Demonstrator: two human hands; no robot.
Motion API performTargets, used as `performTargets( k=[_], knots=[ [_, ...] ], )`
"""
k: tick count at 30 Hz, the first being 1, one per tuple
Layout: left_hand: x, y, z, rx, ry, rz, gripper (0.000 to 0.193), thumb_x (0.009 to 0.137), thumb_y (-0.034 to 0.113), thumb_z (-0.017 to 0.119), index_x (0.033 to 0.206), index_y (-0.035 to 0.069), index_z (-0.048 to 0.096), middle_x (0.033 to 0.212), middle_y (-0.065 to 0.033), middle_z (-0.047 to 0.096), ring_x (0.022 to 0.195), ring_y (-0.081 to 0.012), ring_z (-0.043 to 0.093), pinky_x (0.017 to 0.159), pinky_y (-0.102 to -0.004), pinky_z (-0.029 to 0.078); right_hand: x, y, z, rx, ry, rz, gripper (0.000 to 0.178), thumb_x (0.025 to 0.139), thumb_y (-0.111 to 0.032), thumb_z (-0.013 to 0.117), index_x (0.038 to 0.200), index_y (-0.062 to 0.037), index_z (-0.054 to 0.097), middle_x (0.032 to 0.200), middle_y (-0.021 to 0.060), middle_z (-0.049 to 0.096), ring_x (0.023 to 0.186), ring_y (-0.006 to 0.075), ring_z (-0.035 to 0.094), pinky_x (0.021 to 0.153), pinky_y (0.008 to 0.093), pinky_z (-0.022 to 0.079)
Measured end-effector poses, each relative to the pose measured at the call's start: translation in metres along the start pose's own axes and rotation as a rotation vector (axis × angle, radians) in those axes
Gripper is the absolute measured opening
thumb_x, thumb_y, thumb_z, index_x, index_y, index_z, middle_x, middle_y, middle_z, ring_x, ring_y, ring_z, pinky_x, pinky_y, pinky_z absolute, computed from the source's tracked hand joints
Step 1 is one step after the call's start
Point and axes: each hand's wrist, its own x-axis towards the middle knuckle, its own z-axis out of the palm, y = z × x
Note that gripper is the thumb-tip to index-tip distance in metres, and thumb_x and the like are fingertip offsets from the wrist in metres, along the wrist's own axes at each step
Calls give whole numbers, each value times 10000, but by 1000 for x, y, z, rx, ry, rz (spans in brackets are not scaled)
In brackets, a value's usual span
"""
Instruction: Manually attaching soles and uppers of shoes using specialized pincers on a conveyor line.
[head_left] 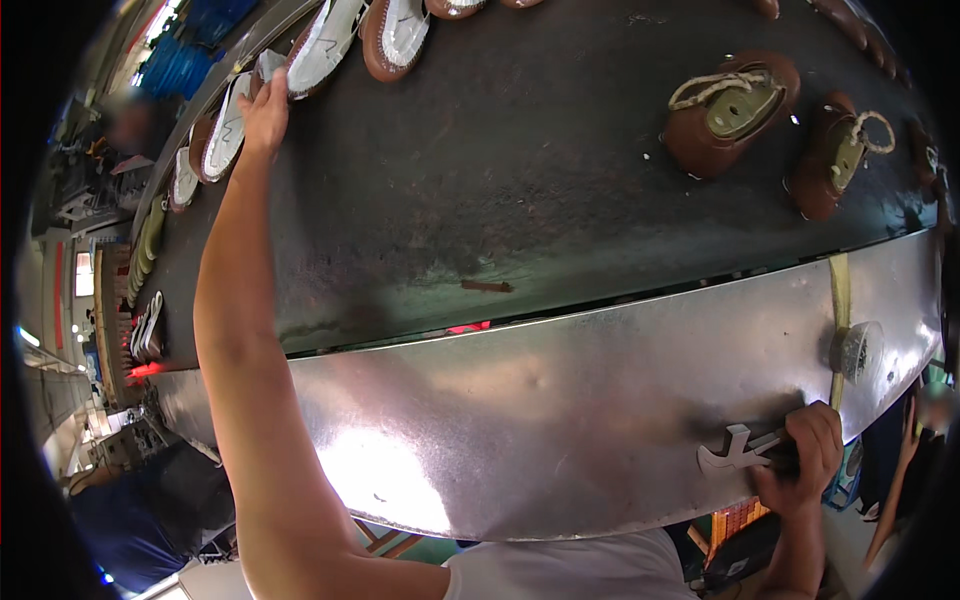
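At the far left of the dark worktable, my left arm is stretched out. My left hand (264, 118) is closed around the end of a shoe with a grey tip (270, 64), partly hidden by the fingers. Beside it lie brown shoes, soles up, with pale insoles: one shoe (226, 132) to its left, another shoe (326, 45) to its right. My right hand (812, 455) grips lasting pincers (736, 452) by the handles, over the metal front ledge. Their head, with a curved jaw and a hammer block, points left.
Two brown shoes on green lasts with cord loops, one larger (730, 115) and one (835, 155), stand at the right. A small clear dish (860, 352) sits on the metal ledge (560, 400) by a yellowish strap (840, 290). A brown scrap (486, 286) lies mid-table. People are nearby.
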Motion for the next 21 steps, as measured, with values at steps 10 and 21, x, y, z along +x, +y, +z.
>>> performTargets(
  k=[10,21],
  knots=[
    [-65,33,-49,92,-147,-96,815,868,688,508,1146,-63,662,1153,-310,635,1166,-399,590,995,-398,437,7,-10,6,19,80,-30,478,722,-341,779,1013,3,622,928,154,634,860,372,611,784,467,511],
    [-375,73,-309,-204,-394,-163,502,902,411,671,774,-63,566,865,-108,541,795,-168,484,691,-324,396,0,-10,13,14,217,-80,391,788,-302,749,1049,-37,629,974,112,649,937,337,607,790,423,503]
  ],
)
